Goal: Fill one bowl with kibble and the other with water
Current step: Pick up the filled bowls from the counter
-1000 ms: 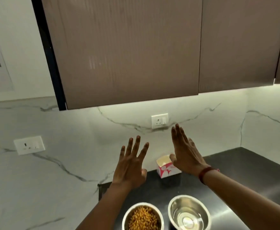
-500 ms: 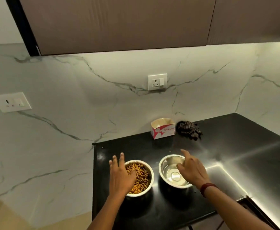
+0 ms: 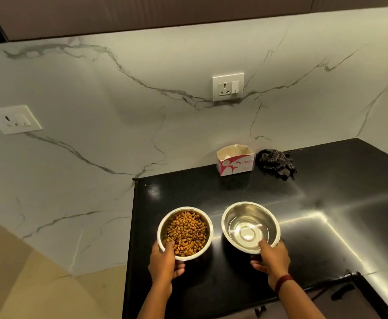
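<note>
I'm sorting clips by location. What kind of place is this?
Most likely a home kitchen: a black counter set against a marble-look wall with power sockets, cabinets above, and a crumpled cloth by the wall.

My left hand (image 3: 164,264) is covering the kibble bowl's (image 3: 185,233) near rim; my forearms are running off the bottom edge; the box's (image 3: 236,163) smaller print is looking too tiny to read.
</note>
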